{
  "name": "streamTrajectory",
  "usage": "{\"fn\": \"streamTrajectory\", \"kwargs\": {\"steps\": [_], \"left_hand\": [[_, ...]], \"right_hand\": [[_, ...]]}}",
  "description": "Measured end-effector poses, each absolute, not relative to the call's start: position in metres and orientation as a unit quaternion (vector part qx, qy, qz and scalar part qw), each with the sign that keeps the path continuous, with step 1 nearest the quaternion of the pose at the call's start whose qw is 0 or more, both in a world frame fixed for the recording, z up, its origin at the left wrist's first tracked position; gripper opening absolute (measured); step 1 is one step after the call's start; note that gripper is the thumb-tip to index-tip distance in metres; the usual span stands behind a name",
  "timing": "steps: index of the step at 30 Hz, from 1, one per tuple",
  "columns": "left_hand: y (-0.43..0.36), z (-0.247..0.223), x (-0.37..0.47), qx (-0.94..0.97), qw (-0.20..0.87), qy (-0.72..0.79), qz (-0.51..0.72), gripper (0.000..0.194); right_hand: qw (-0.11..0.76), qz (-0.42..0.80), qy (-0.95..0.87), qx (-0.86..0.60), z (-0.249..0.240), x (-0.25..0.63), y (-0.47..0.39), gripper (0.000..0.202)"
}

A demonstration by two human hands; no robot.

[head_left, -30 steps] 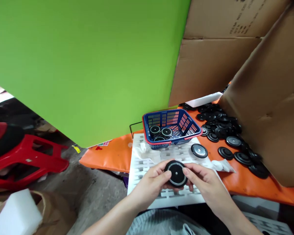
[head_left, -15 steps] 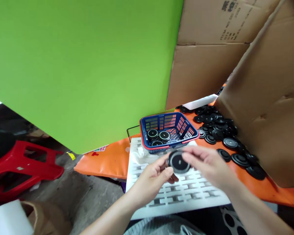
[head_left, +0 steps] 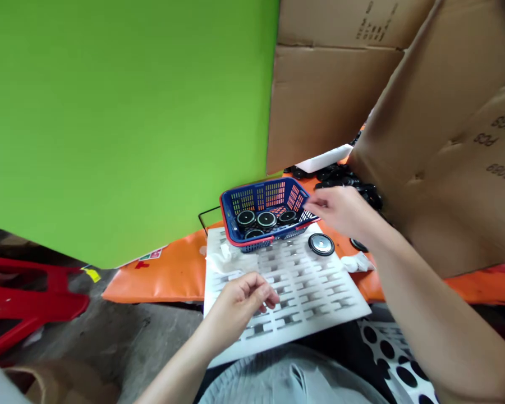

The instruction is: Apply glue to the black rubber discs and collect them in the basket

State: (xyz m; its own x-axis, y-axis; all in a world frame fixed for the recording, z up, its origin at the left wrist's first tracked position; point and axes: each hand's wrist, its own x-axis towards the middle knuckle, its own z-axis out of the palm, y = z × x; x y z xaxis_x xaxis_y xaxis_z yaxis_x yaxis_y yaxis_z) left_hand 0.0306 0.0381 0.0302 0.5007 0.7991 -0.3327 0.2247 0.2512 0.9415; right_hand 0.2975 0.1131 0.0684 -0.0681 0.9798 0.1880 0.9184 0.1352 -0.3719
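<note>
A blue basket point(head_left: 256, 244) with a red rim holds several round black discs point(head_left: 266, 219) with pale rings. My right hand point(head_left: 339, 207) hovers at the basket's right edge, somewhat blurred, fingers drawn together and nothing seen in them. Over the white slotted foam board point(head_left: 231, 350), my left hand point(head_left: 248, 297) is half curled, its thumb and fingers a little apart and holding nothing visible. One black disc with a silvery centre point(head_left: 321, 244) lies on the board's right edge, below my right hand.
More black discs point(head_left: 368, 193) are heaped on the orange surface point(head_left: 172, 278), partly behind my right arm. Cardboard sheets point(head_left: 408, 146) stand at right, a green panel point(head_left: 130, 134) at left. A red stool point(head_left: 29, 292) is on the floor. Crumpled white material point(head_left: 357, 262) lies beside the board.
The disc both hands held has left them, and one more disc shows in the basket. My right hand has moved up to the basket's right side; my left has lowered. The view has shifted rightward.
</note>
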Motion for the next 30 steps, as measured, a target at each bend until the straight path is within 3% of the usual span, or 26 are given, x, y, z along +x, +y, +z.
{"fn": "streamTrajectory", "kwargs": {"steps": [6, 12, 16, 19, 21, 24, 30], "left_hand": [[0.041, 0.017, 0.052, 0.492, 0.715, 0.429, 0.251, 0.026], [0.031, 0.013, 0.079, 0.321, 0.803, 0.413, 0.285, 0.036], [0.028, 0.008, 0.079, 0.223, 0.854, 0.344, 0.320, 0.027], [0.027, 0.003, 0.072, 0.200, 0.850, 0.356, 0.334, 0.019], [0.027, 0.001, 0.068, 0.201, 0.845, 0.369, 0.331, 0.020], [0.027, 0.001, 0.064, 0.203, 0.846, 0.371, 0.325, 0.025], [0.028, 0.005, 0.056, 0.200, 0.856, 0.355, 0.319, 0.033]], "right_hand": [[0.065, 0.087, -0.678, -0.727, 0.022, 0.316, 0.059, 0.049], [0.101, 0.130, -0.706, -0.689, 0.012, 0.284, 0.053, 0.052], [0.163, 0.189, -0.759, -0.602, 0.021, 0.269, 0.016, 0.064], [0.209, 0.175, -0.778, -0.567, 0.015, 0.274, -0.009, 0.029], [0.153, 0.121, -0.810, -0.553, 0.007, 0.280, -0.018, 0.009], [0.054, 0.042, -0.855, -0.515, -0.005, 0.281, -0.021, 0.013], [0.041, -0.008, -0.903, -0.428, -0.012, 0.280, -0.018, 0.015]]}}
